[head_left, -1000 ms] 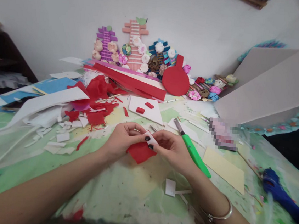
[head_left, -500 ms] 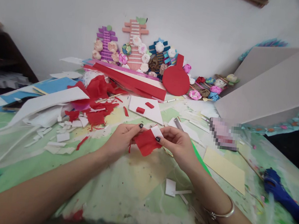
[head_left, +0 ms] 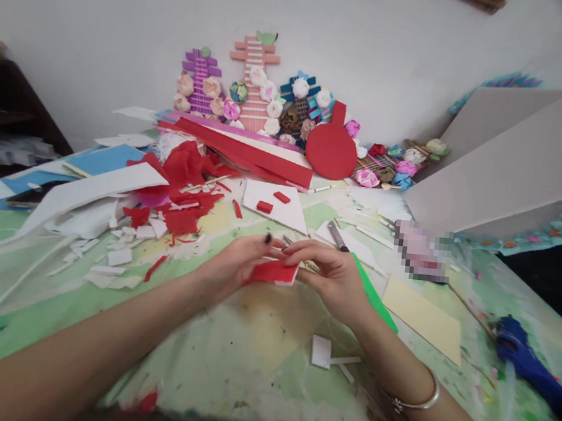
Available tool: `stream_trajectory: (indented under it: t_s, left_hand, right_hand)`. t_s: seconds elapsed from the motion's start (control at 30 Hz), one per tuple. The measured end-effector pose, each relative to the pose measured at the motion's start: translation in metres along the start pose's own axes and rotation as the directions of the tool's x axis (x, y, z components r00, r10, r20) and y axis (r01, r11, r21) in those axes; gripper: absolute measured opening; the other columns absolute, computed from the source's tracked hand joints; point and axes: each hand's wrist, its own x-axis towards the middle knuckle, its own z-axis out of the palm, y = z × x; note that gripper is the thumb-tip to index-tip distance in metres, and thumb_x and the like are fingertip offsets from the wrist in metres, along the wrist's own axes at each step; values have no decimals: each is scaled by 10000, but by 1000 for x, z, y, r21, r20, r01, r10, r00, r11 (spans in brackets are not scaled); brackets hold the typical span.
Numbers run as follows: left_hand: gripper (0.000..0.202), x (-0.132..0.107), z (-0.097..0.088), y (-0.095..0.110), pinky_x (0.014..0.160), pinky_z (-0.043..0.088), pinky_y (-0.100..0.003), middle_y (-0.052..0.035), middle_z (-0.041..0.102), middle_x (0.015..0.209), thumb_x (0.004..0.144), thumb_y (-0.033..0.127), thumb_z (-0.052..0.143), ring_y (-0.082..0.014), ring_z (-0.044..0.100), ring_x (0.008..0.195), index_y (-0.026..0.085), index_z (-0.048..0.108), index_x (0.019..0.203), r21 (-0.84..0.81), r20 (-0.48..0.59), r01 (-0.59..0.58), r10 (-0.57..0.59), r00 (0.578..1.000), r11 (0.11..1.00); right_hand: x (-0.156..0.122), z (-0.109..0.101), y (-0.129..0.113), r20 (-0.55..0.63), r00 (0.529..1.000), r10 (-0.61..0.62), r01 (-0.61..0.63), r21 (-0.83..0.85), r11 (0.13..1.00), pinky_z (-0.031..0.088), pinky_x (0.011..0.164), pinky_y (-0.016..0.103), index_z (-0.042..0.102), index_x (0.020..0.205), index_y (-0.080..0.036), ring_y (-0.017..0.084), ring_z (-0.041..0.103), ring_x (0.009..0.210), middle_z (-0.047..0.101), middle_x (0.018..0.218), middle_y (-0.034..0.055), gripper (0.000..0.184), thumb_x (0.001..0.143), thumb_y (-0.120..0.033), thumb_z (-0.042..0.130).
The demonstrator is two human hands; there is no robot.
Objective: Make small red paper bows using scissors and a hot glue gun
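Observation:
Both my hands meet at the middle of the table over a small red paper piece [head_left: 270, 272] that wraps a white foam bit showing at its right end. My left hand [head_left: 235, 262] pinches the red piece from the left, thumb on top. From the right, my right hand [head_left: 329, 272] holds the same piece with its fingers curled over the top. The piece lies nearly flat, edge-on to me. A green-handled craft knife [head_left: 370, 293] rests on the table just behind my right hand.
Red paper scraps [head_left: 183, 187] and white foam offcuts [head_left: 115, 257] litter the left. A white sheet with two red blocks [head_left: 274, 206] lies behind my hands. Paper flower crafts [head_left: 267, 98] line the wall. A blue glue gun [head_left: 521, 360] and grey boards [head_left: 506, 167] are at right.
The red piece has been turned from facing me to lying almost flat between my fingers. My hands stayed in nearly the same place.

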Motion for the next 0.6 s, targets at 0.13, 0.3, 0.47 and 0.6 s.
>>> stream_trajectory:
  t_s: [0.13, 0.3, 0.47, 0.6]
  left_hand:
    - [436, -3, 1, -1, 715, 509, -240, -69, 709, 916, 614, 238, 828, -156, 663, 790, 144, 685, 1016, 48, 199, 114, -121, 972, 992]
    - [265, -4, -1, -2, 602, 472, -202, -29, 696, 728, 593, 186, 829, -113, 629, 630, 122, 701, 815, 108, 115, 143, -155, 981, 984]
    - [198, -3, -1, 2, 556, 461, -210, -21, 692, 677, 595, 167, 813, -113, 617, 581, 131, 684, 742, 57, -29, 71, -70, 997, 996]
    - [152, -4, 0, 7, 518, 448, -206, -20, 684, 657, 612, 153, 789, -109, 602, 548, 130, 676, 710, 73, -151, 41, -30, 988, 997]
  right_hand:
    - [-2, 0, -5, 83, 995, -64, 67, -32, 997, 481, 933, 353, 742, 829, -258, 172, 622, 1009, 674, 1045, 28, 185, 812, -115, 626]
    - [-1, -3, -3, 91, 995, -40, 48, -91, 995, 483, 916, 339, 692, 1025, -261, 165, 604, 1049, 657, 1114, 31, 279, 832, -110, 559]
    - [6, -17, 14, -137, 958, 253, -284, -586, 758, 491, 694, 336, 645, 926, -161, 204, 622, 811, 674, 927, 87, 189, 737, -165, 643]
    - [9, -27, 19, -116, 893, 435, -357, -771, 526, 433, 616, 297, 611, 831, -166, 212, 604, 765, 669, 831, 80, 142, 727, -226, 686]
